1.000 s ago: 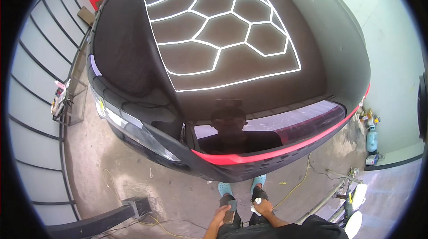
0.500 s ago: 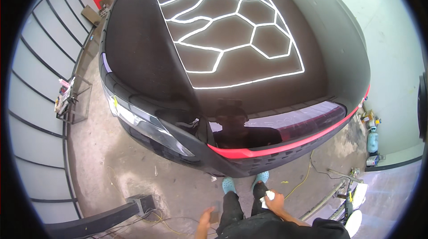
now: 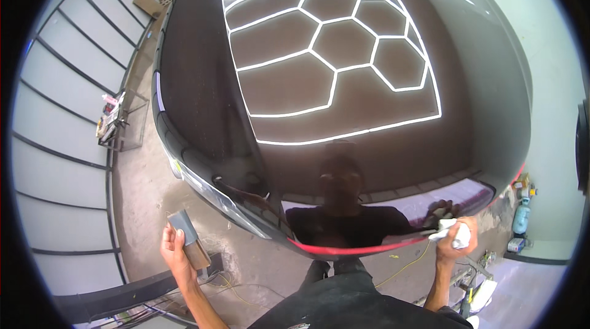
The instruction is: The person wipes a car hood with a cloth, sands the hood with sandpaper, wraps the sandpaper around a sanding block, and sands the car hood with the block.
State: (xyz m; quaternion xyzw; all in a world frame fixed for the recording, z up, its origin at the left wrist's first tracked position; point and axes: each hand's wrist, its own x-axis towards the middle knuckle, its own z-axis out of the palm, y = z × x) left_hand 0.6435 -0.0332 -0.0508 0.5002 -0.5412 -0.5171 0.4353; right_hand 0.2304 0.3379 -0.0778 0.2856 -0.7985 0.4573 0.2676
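My left hand (image 3: 175, 249) is out to the left, beside the car's headlight and apart from it. Its thumb and fingers grip a flat rectangular block (image 3: 189, 238), grey at the upper part and brown at the lower; its exact kind is unclear. Bunched in my right hand (image 3: 465, 240) is a white cloth (image 3: 450, 234), at the right front edge of the car; whether it touches the paint I cannot tell. The glossy dark hood (image 3: 362, 163) fills the middle, mirroring a honeycomb of white lights and my own outline. A red trim strip (image 3: 344, 250) runs along the front edge.
On the left, a small metal stand (image 3: 117, 129) carries assorted items. A dark beam (image 3: 123, 292) lies low left with cables near it. Yellow cord (image 3: 393, 272) crosses the floor. To the right are a blue cylinder (image 3: 522, 217) and equipment on a rail.
Both hands have risen and spread apart from near my legs, the left outward with the block, the right up to the car's front edge with the cloth. The view has shifted closer to the car.
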